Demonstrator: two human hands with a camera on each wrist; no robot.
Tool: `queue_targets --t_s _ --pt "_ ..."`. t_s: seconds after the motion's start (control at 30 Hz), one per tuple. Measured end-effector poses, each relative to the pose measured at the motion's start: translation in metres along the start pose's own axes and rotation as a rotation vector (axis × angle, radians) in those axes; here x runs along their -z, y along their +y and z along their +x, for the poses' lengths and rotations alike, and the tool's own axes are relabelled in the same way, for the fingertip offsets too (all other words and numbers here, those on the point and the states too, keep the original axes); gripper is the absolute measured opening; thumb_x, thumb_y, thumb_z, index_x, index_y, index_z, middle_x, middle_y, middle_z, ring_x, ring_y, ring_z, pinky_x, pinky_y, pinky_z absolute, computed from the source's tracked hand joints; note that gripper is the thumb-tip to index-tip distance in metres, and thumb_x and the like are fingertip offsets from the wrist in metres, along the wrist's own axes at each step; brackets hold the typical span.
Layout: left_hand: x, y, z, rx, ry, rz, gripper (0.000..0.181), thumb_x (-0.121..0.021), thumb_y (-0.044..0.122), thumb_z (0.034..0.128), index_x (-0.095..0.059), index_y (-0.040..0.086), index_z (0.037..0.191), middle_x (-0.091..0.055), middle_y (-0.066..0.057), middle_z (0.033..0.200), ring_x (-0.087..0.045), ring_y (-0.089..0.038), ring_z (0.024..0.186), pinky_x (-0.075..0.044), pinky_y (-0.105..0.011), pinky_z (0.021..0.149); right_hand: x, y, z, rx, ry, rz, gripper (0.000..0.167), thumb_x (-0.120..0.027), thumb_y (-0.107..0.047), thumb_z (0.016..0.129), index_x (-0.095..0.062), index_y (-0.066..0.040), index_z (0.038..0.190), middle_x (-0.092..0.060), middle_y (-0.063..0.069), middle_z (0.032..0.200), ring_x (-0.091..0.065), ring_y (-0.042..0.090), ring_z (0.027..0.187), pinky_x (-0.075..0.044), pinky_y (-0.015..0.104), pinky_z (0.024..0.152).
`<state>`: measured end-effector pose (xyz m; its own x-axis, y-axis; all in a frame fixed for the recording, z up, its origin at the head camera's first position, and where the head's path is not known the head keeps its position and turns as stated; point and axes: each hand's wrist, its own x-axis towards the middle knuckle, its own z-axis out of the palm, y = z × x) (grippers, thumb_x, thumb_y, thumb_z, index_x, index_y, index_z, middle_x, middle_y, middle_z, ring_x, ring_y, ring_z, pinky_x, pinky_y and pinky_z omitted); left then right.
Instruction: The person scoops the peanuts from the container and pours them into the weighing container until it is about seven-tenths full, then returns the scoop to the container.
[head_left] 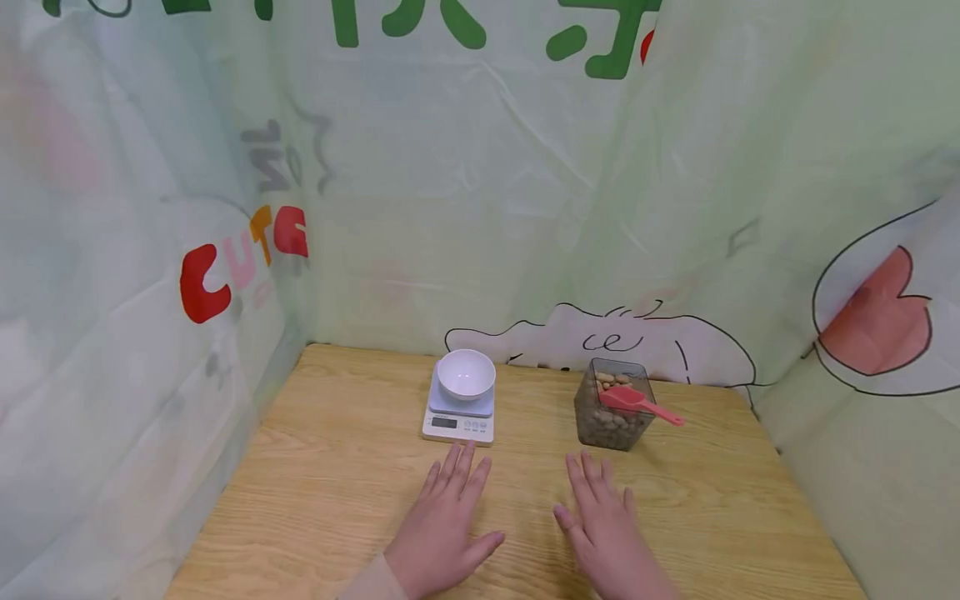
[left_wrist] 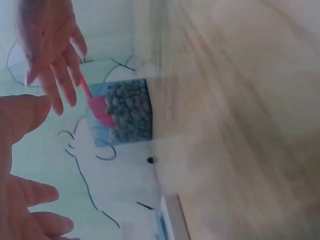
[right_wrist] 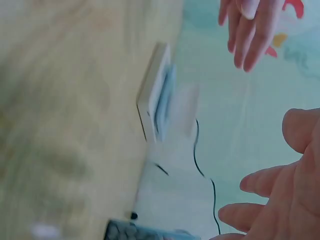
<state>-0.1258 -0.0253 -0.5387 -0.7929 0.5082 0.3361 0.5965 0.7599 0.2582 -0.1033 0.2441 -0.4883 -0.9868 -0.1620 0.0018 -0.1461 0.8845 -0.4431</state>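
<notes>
My left hand [head_left: 438, 529] is held out over the front of the table, fingers straight and holding nothing. Just beyond its fingertips stands a white kitchen scale [head_left: 459, 429] with a small display, and a white bowl [head_left: 467, 375] sits on its platform. To the right, my right hand [head_left: 606, 533] is likewise stretched out with nothing in it. Beyond that hand is a clear grey square container [head_left: 603, 425] of brown nuts or similar lumps, best seen in the left wrist view [left_wrist: 131, 107]. A red scoop [head_left: 633, 402] lies in its top, handle pointing right.
A wooden table [head_left: 337, 467] bears everything. Printed cloth curtains [head_left: 450, 208] hang close behind it and on both sides. The scale [right_wrist: 155, 95] stands near the table's back edge, left of the container.
</notes>
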Motion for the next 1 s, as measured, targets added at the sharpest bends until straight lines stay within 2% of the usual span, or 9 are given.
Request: queue_targets --t_s 0.17,0.3,0.43,0.6,0.73,0.83,1.0 --pt "0.006 0.011 0.020 -0.055 0.012 -0.007 0.093 -0.066 0.063 0.0995 -0.035 0.009 0.168 -0.028 -0.022 0.177 -0.029 -0.042 0.164 -0.044 -0.064 0.125 0.022 0.013 0.004 -0.024 0.011 0.059 0.077 -0.045 -0.052 0.114 -0.021 -0.007 0.172 -0.009 0.029 0.179 -0.005 0.069 0.158 -0.015 0.096 0.111" --pt "0.009 0.017 0.038 -0.091 0.010 -0.024 0.090 -0.066 0.061 0.1006 -0.037 0.007 0.167 -0.033 -0.024 0.174 -0.033 -0.042 0.163 -0.043 -0.060 0.127 0.039 0.024 0.007 -0.046 0.058 0.115 0.080 -0.046 -0.051 0.114 -0.016 -0.006 0.173 -0.005 0.032 0.178 0.001 0.069 0.158 -0.018 0.093 0.113" --pt "0.004 0.019 0.054 -0.107 0.016 -0.047 0.084 -0.063 0.058 0.1031 -0.040 0.005 0.164 -0.038 -0.024 0.172 -0.038 -0.039 0.161 -0.044 -0.056 0.128 0.053 0.034 0.010 -0.046 0.135 0.166 0.079 -0.047 -0.046 0.115 -0.013 -0.004 0.173 -0.001 0.032 0.178 0.005 0.064 0.161 -0.019 0.093 0.114" --pt "-0.007 0.020 0.076 -0.099 0.038 -0.086 0.079 -0.066 0.053 0.1025 -0.046 0.003 0.160 -0.045 -0.023 0.168 -0.046 -0.037 0.157 -0.045 -0.054 0.127 0.068 0.047 0.012 -0.028 0.287 0.183 0.074 -0.048 -0.037 0.116 -0.016 -0.002 0.172 -0.006 0.032 0.178 -0.003 0.061 0.162 -0.018 0.090 0.118" --pt "-0.011 0.022 0.095 -0.091 0.016 -0.107 0.078 -0.066 0.052 0.1024 -0.047 0.003 0.159 -0.046 -0.022 0.167 -0.046 -0.035 0.157 -0.042 -0.049 0.130 0.078 0.056 0.016 -0.043 0.373 0.168 0.071 -0.049 -0.035 0.115 -0.022 0.001 0.170 -0.013 0.035 0.176 -0.012 0.063 0.160 -0.019 0.089 0.118" --pt "-0.015 0.023 0.110 -0.090 -0.006 -0.107 0.077 -0.066 0.052 0.1029 -0.046 0.003 0.159 -0.046 -0.022 0.168 -0.045 -0.034 0.158 -0.039 -0.046 0.132 0.085 0.063 0.021 -0.069 0.408 0.155 0.070 -0.049 -0.035 0.115 -0.026 0.004 0.168 -0.016 0.036 0.175 -0.017 0.065 0.157 -0.021 0.089 0.117" --pt "-0.022 0.024 0.138 -0.085 -0.034 -0.079 0.080 -0.066 0.053 0.1021 -0.044 0.004 0.161 -0.046 -0.021 0.168 -0.046 -0.033 0.157 -0.040 -0.043 0.131 0.091 0.074 0.031 -0.129 0.416 0.144 0.070 -0.048 -0.037 0.115 -0.028 0.004 0.167 -0.018 0.037 0.174 -0.021 0.068 0.154 -0.023 0.091 0.115"
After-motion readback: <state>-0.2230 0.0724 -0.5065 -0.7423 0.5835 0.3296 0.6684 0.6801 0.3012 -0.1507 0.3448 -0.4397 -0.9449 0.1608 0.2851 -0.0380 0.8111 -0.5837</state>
